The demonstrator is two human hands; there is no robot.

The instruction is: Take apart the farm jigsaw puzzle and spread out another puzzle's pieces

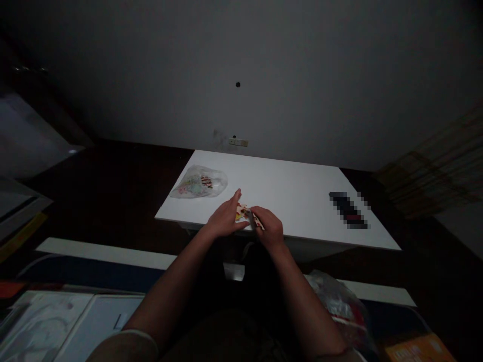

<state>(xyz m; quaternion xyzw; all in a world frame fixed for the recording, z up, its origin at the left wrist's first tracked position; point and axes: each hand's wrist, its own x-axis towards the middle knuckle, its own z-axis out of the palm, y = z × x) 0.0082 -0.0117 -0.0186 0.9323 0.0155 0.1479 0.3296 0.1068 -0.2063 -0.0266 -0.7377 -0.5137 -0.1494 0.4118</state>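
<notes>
Near the front edge of the white table, a small white, yellow and red printed piece [241, 212] lies between my two hands. Its exact kind is too small and dark to make out. My left hand [224, 217] rests beside it with fingers stretched out and thumb apart, its palm side toward the piece. My right hand [269, 226] is closed at the right, gripping a patterned strip [258, 222] of similar colours. A thin grey edge [251, 219] shows by its fingertips; I cannot tell what it belongs to.
On the white table [283, 186], a clear plastic bag [199, 182] with printed contents lies at the left, and a pixelated dark object [349, 211] at the right. Below are a plastic bag [341, 306] with red print, an orange package [418, 349] and white boxes [49, 322].
</notes>
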